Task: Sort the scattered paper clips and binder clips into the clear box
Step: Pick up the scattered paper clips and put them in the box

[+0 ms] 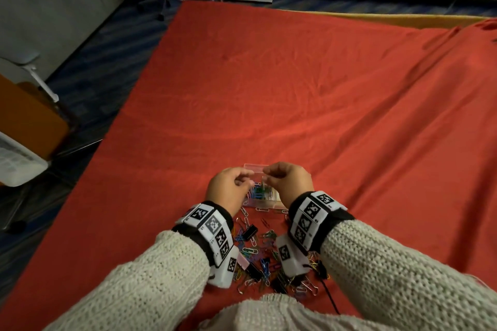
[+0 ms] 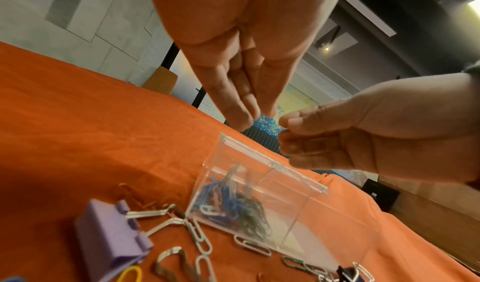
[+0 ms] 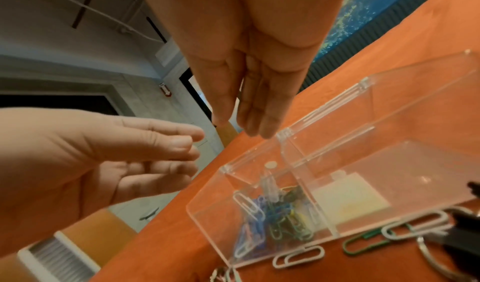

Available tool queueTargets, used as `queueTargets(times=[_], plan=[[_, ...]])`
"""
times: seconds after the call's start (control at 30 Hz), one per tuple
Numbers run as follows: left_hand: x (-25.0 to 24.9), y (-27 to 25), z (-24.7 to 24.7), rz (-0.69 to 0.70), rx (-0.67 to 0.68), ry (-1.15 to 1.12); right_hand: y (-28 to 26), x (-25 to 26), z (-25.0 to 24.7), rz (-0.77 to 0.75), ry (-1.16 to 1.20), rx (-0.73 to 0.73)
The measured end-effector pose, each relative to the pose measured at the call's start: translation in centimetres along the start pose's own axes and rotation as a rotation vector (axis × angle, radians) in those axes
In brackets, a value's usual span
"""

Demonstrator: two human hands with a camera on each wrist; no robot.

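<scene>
The clear box (image 1: 271,200) stands on the red cloth with its lid tipped open at the back. Its left compartment holds several coloured paper clips (image 3: 278,214); the right compartment (image 3: 363,194) shows only a white patch on its floor. A blurred pale clip (image 2: 233,172) is inside the left compartment. My left hand (image 1: 243,183) hovers over the box's left side with relaxed fingers (image 3: 161,155) and nothing in it. My right hand (image 1: 269,173) hovers close beside it, its fingers (image 3: 257,122) pointing down, empty as far as I can see.
Loose paper clips (image 1: 258,250) and black binder clips (image 1: 248,231) lie scattered between my wrists, near the box's front. A purple binder clip (image 2: 109,235) lies left of the box. A black cable (image 1: 329,295) runs by my right forearm. The table drops off at the left.
</scene>
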State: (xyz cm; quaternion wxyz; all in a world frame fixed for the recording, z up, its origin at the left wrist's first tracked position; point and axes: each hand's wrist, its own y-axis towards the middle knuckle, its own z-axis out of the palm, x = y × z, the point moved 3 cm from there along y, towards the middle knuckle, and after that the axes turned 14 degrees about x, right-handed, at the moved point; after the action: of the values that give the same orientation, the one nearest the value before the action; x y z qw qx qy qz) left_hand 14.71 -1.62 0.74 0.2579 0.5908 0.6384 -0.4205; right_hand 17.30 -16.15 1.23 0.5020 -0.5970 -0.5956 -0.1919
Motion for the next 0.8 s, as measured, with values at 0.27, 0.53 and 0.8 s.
queueTargets(times=[0.27,0.53,0.8], plan=[[4.0,-2.1,1.3,-0.021,0.432,0.482,-2.2,-2.8,2.4,0.043,-0.702,0.453],[6.3,-3.7,2.8,0.033,0.559,0.639,-4.1,-6.8,5.1,-0.013,-0.879,0.476],[6.2,-4.4,3.1,0.013,0.472,0.547,-4.9,-6.7,5.4,-0.079,-0.983,0.478]])
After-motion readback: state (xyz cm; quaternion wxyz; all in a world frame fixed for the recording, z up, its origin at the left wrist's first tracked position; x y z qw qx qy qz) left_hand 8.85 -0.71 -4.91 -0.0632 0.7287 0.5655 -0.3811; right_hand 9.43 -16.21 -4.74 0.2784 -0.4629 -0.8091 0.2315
